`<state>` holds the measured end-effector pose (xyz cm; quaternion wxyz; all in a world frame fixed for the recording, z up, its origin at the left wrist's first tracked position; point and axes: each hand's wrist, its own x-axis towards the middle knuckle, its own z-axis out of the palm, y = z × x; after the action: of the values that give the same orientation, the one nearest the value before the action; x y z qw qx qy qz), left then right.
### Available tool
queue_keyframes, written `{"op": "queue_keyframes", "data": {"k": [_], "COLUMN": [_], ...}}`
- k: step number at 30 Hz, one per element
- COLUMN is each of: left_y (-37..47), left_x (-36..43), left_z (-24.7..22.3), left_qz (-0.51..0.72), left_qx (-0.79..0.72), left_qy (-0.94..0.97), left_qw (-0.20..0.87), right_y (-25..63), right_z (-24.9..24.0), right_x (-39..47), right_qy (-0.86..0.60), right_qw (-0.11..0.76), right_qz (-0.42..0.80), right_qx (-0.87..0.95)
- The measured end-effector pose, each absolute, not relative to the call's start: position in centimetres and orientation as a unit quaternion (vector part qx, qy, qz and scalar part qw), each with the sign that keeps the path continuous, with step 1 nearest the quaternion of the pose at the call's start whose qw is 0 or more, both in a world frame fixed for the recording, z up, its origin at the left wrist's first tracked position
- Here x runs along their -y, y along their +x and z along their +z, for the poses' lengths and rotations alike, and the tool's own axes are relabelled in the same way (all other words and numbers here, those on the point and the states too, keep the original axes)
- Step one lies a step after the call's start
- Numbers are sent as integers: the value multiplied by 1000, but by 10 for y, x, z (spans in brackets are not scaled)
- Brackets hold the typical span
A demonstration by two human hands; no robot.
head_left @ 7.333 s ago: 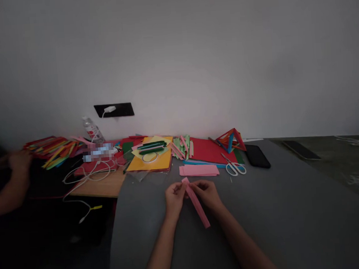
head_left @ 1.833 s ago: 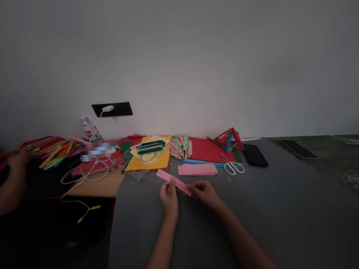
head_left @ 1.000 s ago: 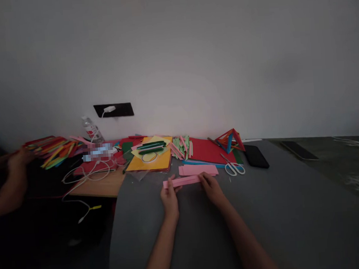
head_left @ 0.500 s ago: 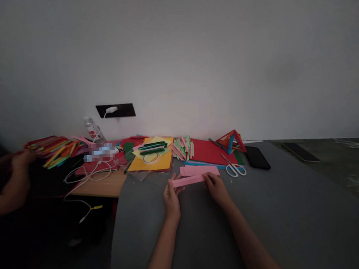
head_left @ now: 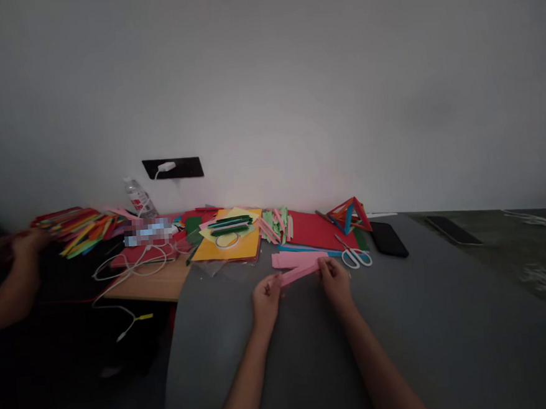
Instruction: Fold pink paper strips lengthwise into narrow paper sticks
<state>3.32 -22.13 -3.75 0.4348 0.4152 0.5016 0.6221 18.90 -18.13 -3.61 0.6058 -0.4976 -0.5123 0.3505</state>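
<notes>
A folded pink paper strip (head_left: 301, 272) is stretched between my two hands, its right end higher than its left. My left hand (head_left: 266, 298) pinches the left end, fingers curled over it. At the other end my right hand (head_left: 335, 281) grips the strip between thumb and fingers. Just behind the strip, more pink paper (head_left: 289, 259) lies flat on the grey table (head_left: 307, 364). White-handled scissors (head_left: 356, 258) rest to the right of my right hand, their blades pointing away toward a red sheet (head_left: 314, 229).
Behind lie yellow sheets (head_left: 224, 248), pink and green strips (head_left: 277, 225) and a paper-strip frame (head_left: 352, 216). A black phone (head_left: 388, 240) lies right. At left are a white cable (head_left: 132, 267), a bottle (head_left: 140, 198), colored strips (head_left: 90, 230) and another person's arm (head_left: 21, 278).
My left hand has closed its fingers on the strip's left end and shifted slightly right. My right hand has moved a little right and up, so the strip now slants. The view has shifted slightly.
</notes>
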Motion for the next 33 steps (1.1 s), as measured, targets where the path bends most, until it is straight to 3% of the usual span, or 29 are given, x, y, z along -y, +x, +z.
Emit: {"op": "queue_keyframes", "data": {"k": [12, 30, 33], "left_y": [34, 31, 29], "left_x": [222, 220, 220], "left_z": [-35, -37, -38], "left_qz": [613, 580, 581], "left_qx": [-523, -487, -498], "left_qy": [393, 468, 426], "left_qw": [443, 455, 482], "right_y": [162, 169, 172], "right_z": [-47, -47, -45], "right_x": [190, 187, 186], "right_qy": [-472, -504, -532], "right_qw": [528, 579, 622], "right_qz": [474, 445, 366], "right_qx": [523, 462, 443]}}
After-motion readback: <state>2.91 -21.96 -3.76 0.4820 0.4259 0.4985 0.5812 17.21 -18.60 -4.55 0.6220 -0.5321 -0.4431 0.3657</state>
